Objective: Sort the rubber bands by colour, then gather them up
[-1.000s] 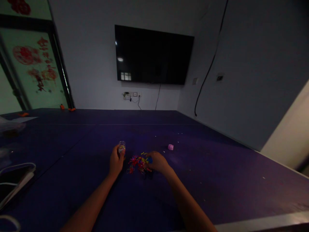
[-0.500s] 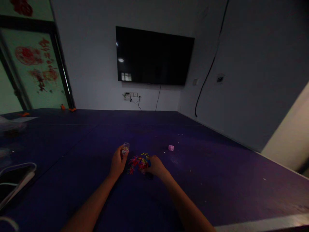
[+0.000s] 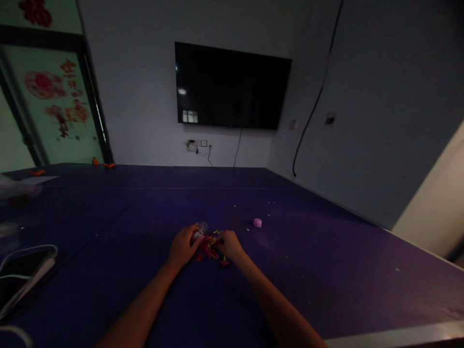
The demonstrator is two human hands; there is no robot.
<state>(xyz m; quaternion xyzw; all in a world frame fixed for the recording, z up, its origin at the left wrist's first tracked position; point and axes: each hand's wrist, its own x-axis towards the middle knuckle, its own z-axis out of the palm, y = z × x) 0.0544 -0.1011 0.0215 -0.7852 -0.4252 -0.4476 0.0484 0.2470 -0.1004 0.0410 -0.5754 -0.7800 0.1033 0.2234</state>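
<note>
My left hand (image 3: 184,245) is closed around a small clear jar (image 3: 201,229), which tilts to the right over a loose pile of small coloured rubber bands (image 3: 208,249). Some coloured bits show through the jar's wall. At the pile's right side, my right hand (image 3: 229,244) has its fingers pinched together at the yellow and red bands. The fingertips are partly hidden, but they appear to grip some of the bands. The pile lies on the dark purple surface (image 3: 203,299), with red, yellow and blue bands spread between both hands.
A small pink object (image 3: 257,223) lies beyond my right hand, with white specks scattered around it. At the left edge are a white-rimmed dark object (image 3: 29,273) and clear plastic bags (image 3: 16,191). A television (image 3: 232,87) hangs on the far wall.
My left hand has moved right with the jar, which now leans over the pile close to my right hand. My right hand has shifted slightly and its fingers remain at the bands.
</note>
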